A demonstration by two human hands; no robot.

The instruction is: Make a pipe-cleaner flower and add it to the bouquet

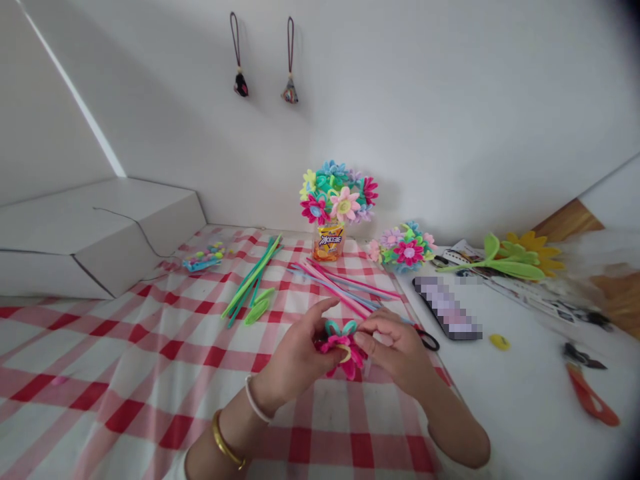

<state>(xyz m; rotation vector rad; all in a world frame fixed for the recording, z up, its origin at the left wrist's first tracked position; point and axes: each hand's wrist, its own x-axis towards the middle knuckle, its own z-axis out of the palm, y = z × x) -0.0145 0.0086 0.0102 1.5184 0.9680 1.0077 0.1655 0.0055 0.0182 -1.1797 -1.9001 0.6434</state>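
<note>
At the far left, a stepped white box sits beside a red-and-white gingham cloth, with a small heap of pastel pipe-cleaner pieces lying on the cloth near it. Farther right lie a bundle of green and teal pipe cleaners and a green leaf shape. The left hand, wearing a white bangle and a gold bangle on its wrist, is closed around the lower side of a pink pipe-cleaner flower with teal loops, held above the cloth. The right hand pinches the same flower from the other side between its fingertips. Behind the hands, loose pink and blue pipe cleaners lie on the cloth, below a bouquet of pipe-cleaner flowers standing in an orange-labelled can. A second flower bunch lies to its right. On the white desk are a black item with a pixelated face, a green-stemmed yellow flower and orange-handled scissors.
</note>
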